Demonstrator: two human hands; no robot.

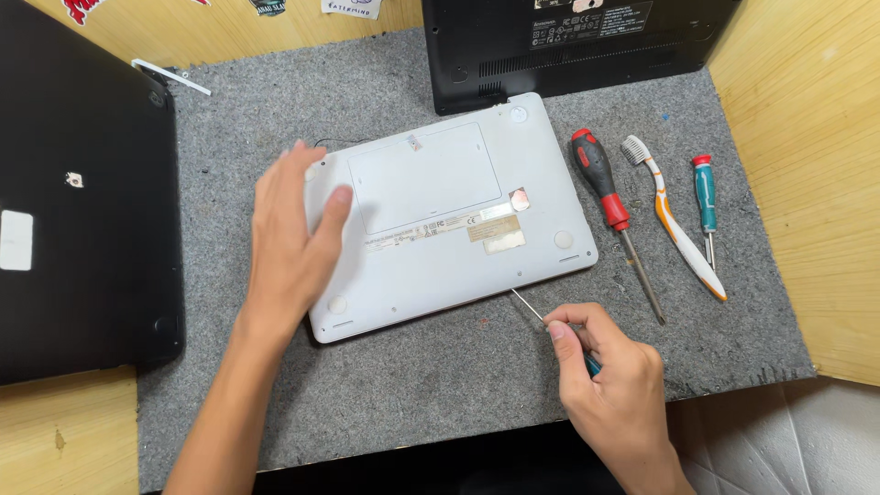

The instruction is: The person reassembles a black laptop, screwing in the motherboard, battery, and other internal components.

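So here's where I'm at: the white laptop (449, 220) is flipped belly-up near the middle of the grey felt mat (440, 403), and as far as I can tell the bottom cover is still fully on, no gap along any edge, and I don't see any loose screws lying around, so I'd call this barely started. My left hand (298, 234) is flat on the left end of the case, fingers loosely together and thumb resting on the cover, just holding it down. My right hand (605, 376) is near the front edge of the mat, fingers pinched around a thin screwdriver (532, 310), with the tip sitting right at the laptop's near edge, toward its right corner. Can't tell whether it's in a screw or poking the seam. Spare tools are lined up toward the right edge of the mat: a red and black screwdriver (605, 197), a white and orange toothbrush (678, 234) and a small teal screwdriver (704, 202), all untouched. There's a black laptop (568, 41) upside down at the back edge and another black laptop (82, 192) off the left side. The mat sits on a light wooden bench (807, 165) with wooden walls around it, stickers at the back.
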